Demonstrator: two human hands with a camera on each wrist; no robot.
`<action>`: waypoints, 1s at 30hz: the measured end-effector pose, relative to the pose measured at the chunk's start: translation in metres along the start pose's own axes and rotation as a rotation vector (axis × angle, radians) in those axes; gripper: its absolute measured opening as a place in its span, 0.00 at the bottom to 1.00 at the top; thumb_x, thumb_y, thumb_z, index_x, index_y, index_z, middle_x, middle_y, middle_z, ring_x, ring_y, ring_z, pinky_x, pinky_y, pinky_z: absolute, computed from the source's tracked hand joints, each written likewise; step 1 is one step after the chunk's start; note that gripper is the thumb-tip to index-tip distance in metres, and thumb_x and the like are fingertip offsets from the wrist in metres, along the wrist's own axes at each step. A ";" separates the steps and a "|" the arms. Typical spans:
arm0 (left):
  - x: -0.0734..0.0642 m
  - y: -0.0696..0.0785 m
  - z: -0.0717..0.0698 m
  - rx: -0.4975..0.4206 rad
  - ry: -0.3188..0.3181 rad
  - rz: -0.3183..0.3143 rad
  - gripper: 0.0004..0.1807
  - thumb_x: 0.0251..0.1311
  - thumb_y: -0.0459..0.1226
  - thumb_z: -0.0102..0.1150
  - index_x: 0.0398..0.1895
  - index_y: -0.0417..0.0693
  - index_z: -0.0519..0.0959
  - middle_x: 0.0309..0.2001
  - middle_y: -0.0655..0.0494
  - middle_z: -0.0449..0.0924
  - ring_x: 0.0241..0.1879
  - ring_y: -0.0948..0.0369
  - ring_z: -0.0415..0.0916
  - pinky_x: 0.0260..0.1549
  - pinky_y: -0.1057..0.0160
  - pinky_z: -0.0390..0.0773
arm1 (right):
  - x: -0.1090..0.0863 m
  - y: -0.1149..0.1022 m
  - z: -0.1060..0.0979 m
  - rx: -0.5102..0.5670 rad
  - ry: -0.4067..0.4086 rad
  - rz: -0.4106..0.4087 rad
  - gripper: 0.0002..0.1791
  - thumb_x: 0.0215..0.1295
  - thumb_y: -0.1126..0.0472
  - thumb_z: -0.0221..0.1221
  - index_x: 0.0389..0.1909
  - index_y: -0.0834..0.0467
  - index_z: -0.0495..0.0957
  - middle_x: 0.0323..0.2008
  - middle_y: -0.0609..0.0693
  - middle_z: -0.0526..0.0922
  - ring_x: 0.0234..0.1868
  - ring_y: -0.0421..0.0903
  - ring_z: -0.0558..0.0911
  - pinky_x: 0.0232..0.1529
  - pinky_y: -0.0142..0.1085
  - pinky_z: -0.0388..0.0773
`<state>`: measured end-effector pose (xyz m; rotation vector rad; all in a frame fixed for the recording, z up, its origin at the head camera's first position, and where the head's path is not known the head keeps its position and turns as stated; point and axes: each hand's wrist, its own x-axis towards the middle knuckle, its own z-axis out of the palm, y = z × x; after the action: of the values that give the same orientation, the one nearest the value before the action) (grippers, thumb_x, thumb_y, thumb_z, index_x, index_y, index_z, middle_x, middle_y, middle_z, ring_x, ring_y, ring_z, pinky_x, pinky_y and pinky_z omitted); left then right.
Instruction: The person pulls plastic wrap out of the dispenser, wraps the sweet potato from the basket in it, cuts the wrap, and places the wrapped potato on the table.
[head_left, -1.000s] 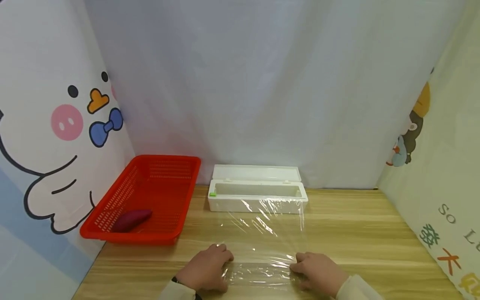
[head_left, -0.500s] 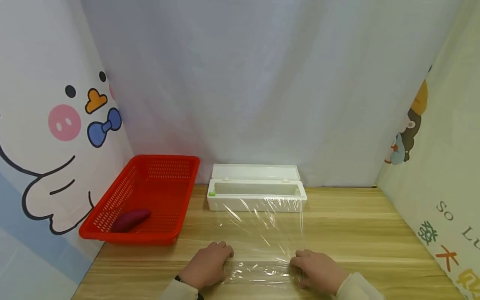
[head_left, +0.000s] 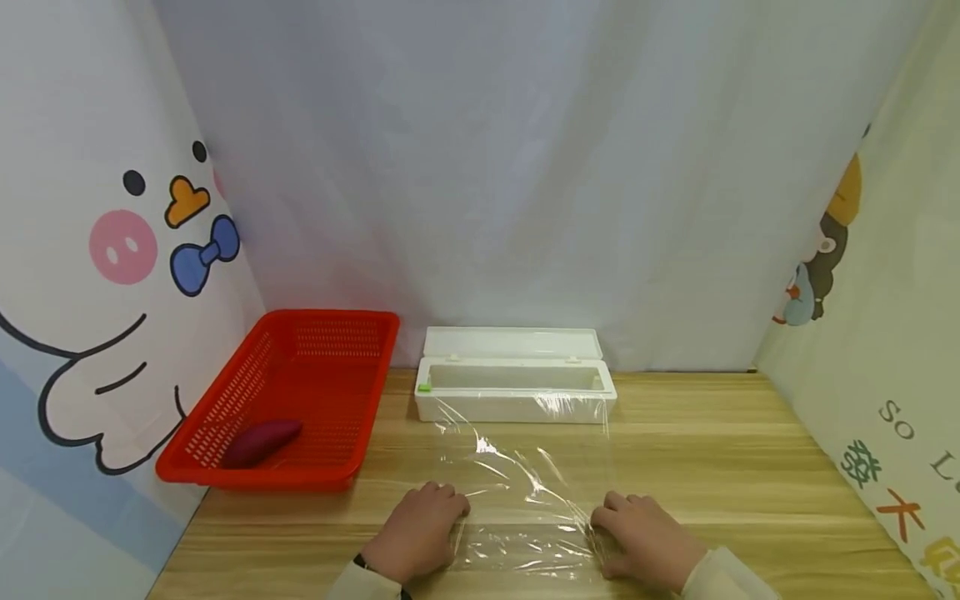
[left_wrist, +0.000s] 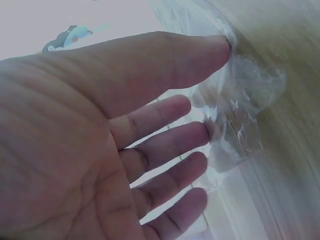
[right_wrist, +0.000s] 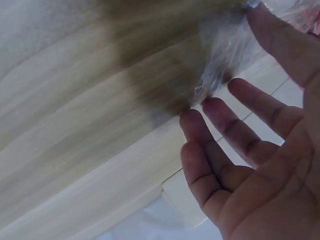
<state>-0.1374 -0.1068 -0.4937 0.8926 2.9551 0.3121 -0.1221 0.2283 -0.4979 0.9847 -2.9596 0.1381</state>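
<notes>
A sheet of clear plastic wrap (head_left: 534, 483) runs from the front edge of a long white wrap dispenser (head_left: 513, 343), whose lid is raised, towards me over the table. My left hand (head_left: 422, 533) rests at the sheet's near left corner. In the left wrist view its thumb and fingers (left_wrist: 175, 132) are extended and apart, tips touching crumpled film. At the near right corner is my right hand (head_left: 647, 540). The right wrist view shows its fingers (right_wrist: 237, 130) spread and slightly bent, with the wrinkled film edge at the thumb and fingertips.
A red plastic basket (head_left: 390, 358) stands at the left with a purple sweet potato (head_left: 262, 442) in it. The wood-grain table (head_left: 720, 467) meets a pale curtain (head_left: 675, 250) at the back. Printed panels flank both sides.
My right hand has shifted slightly to the right, and its fingers look more spread. Creases and highlights on the wrap have changed. The left hand stays almost in place.
</notes>
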 end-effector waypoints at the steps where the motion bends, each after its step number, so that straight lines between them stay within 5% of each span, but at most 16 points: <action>1: 0.000 0.001 0.000 0.017 0.014 0.007 0.21 0.39 0.35 0.70 0.42 0.50 0.79 0.36 0.60 0.76 0.39 0.58 0.71 0.39 0.56 0.74 | 0.001 0.000 -0.001 -0.010 -0.006 0.006 0.27 0.37 0.42 0.72 0.39 0.50 0.80 0.33 0.38 0.70 0.32 0.38 0.70 0.38 0.40 0.70; 4: -0.001 0.002 -0.001 0.039 0.031 0.018 0.23 0.38 0.36 0.72 0.43 0.50 0.78 0.37 0.59 0.77 0.40 0.57 0.72 0.42 0.55 0.73 | 0.002 -0.002 -0.003 -0.029 -0.016 0.008 0.28 0.36 0.42 0.73 0.39 0.52 0.81 0.31 0.38 0.69 0.28 0.37 0.70 0.36 0.39 0.72; 11: -0.002 0.002 -0.007 -0.027 -0.049 -0.009 0.18 0.40 0.35 0.72 0.38 0.53 0.80 0.31 0.62 0.67 0.31 0.62 0.66 0.29 0.63 0.70 | 0.002 -0.007 -0.007 0.021 -0.024 -0.004 0.20 0.39 0.47 0.72 0.35 0.50 0.82 0.28 0.37 0.66 0.24 0.35 0.65 0.25 0.33 0.67; 30: -0.001 0.000 -0.005 -0.036 -0.050 0.009 0.16 0.36 0.32 0.71 0.30 0.54 0.77 0.28 0.65 0.65 0.32 0.63 0.62 0.32 0.65 0.68 | -0.002 -0.011 -0.003 0.006 0.059 -0.048 0.15 0.38 0.51 0.72 0.28 0.48 0.80 0.26 0.37 0.63 0.22 0.35 0.63 0.22 0.31 0.63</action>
<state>-0.1370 -0.1083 -0.4886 0.8967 2.8913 0.3365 -0.1143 0.2207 -0.4941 1.0322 -2.8820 0.1729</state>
